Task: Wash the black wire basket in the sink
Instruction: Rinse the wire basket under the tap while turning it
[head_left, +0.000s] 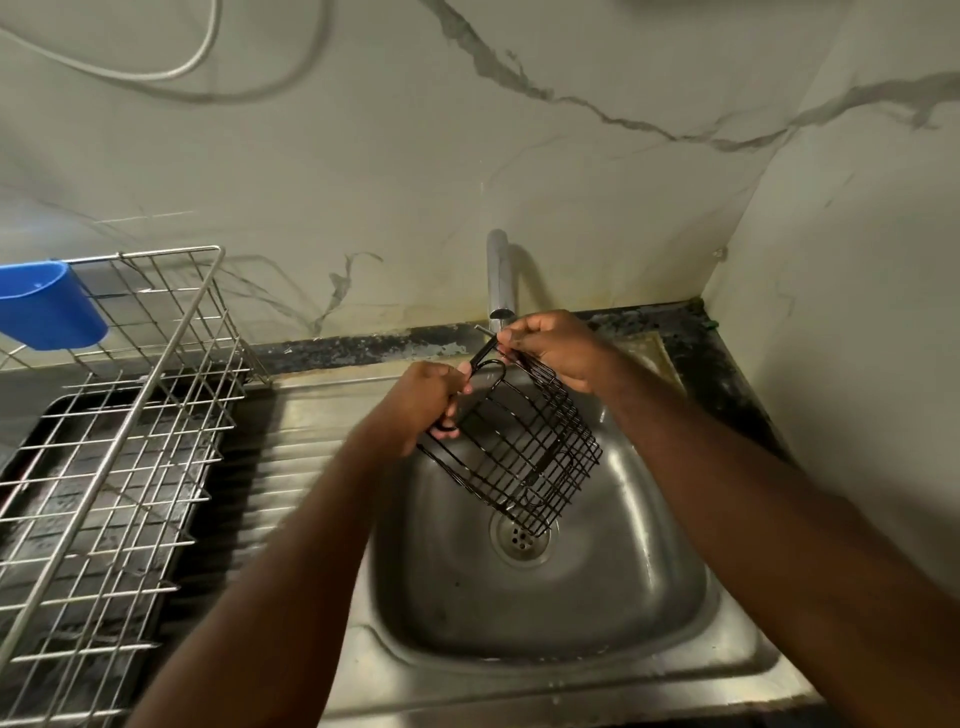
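while both hands are gripping it, the black wire basket (524, 447) is hanging tilted over the sink (649, 587) drain | left hand (421, 405) clamping its rim | right hand (550, 345) pinching its top wire, just below the tap (500, 275) | wire dish rack (119, 415) sitting left

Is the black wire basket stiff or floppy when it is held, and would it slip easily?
The black wire basket probably stays stiff: tilted over the sink, its grid keeps its shape. It seems light, since the left hand and right hand hold it by thin wires. If wet, those coated wires may be slippery.
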